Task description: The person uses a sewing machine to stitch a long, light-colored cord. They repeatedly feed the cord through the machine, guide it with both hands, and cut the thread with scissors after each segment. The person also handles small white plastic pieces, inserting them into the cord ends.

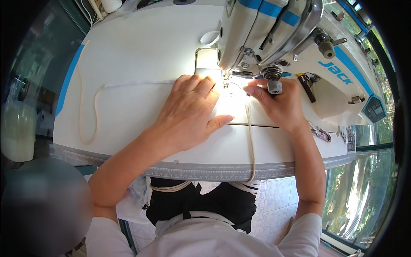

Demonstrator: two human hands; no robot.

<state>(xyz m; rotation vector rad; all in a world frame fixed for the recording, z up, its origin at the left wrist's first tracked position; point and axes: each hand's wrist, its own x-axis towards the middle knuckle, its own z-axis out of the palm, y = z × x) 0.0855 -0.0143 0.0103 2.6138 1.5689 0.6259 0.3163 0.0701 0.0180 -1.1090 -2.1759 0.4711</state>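
Note:
My left hand (192,109) rests palm down on the white sewing table (135,128), left of the needle and presser foot (226,84). Its thumb is spread towards me. A thin pale cord (138,84) runs from the left to beneath its fingers. On the needle's other side, my right hand (277,102) pinches thumb and forefinger together at the upper end of a cream cord (249,128). That cord drops over the front edge towards my lap. The machine's tension knob (274,86) hides part of my right fingers, and lamp glare washes out the needle plate.
The Jack sewing machine head (269,29) overhangs from the back right. Thread snips (321,133) and several bobbins (351,139) lie at right. A measuring tape (205,173) lines the front edge. A white cup-like piece (209,38) sits behind. A blurred round shape (48,205) fills the lower left.

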